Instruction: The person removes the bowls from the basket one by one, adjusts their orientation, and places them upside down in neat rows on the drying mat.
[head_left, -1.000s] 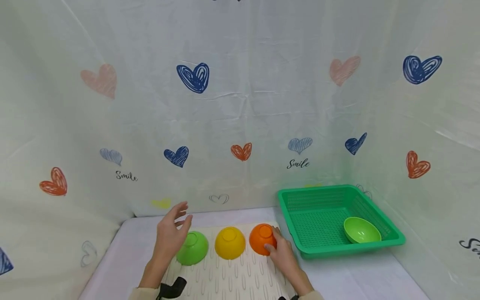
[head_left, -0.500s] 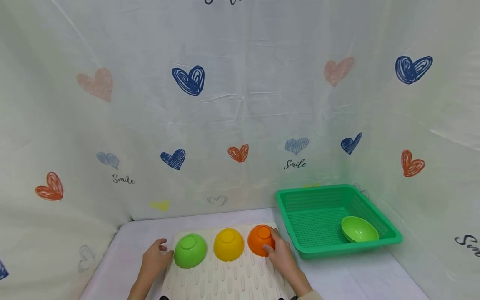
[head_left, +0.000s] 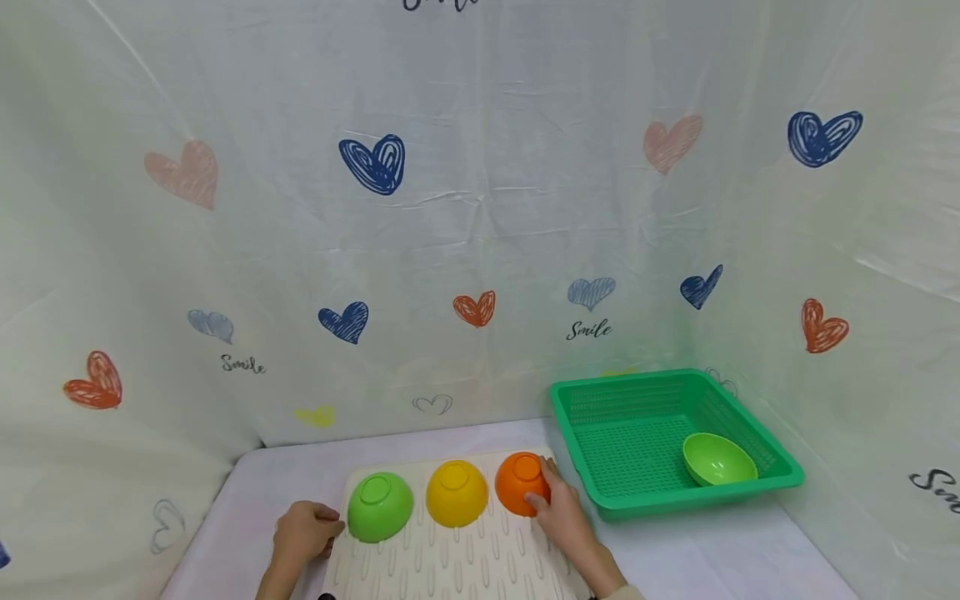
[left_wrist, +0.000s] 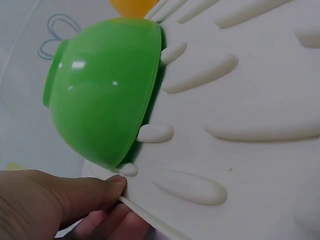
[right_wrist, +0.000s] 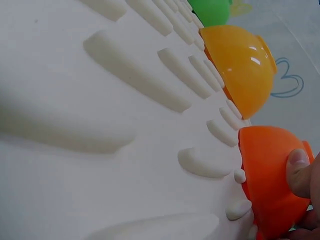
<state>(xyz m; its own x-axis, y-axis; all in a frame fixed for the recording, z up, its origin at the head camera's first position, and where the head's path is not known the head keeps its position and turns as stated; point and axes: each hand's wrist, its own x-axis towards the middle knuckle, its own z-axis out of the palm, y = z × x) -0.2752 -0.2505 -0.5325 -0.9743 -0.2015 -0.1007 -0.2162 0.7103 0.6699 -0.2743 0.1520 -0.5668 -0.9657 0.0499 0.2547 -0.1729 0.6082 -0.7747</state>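
Observation:
Three upturned bowls stand in a row on a cream ridged draining board (head_left: 450, 567): a green bowl (head_left: 380, 507), a yellow bowl (head_left: 457, 493) and an orange bowl (head_left: 519, 483). My left hand (head_left: 302, 533) pinches the board's left edge beside the green bowl. In the left wrist view its thumb (left_wrist: 95, 196) lies on top and the other fingers go beneath. On the right, my right hand (head_left: 564, 515) holds the orange bowl by its side. The right wrist view shows the thumb (right_wrist: 299, 172) against the bowl's wall, the other fingers partly hidden behind it.
A green plastic basket (head_left: 637, 503) stands right of the board, with a lime-green bowl (head_left: 718, 459) upright inside. The white-covered table (head_left: 705, 558) is enclosed by a pale curtain (head_left: 480, 200) printed with hearts.
My left hand has come down from above the green bowl to the left, and now pinches the board's edge. The right hand stays on the orange bowl. The head view has shifted slightly.

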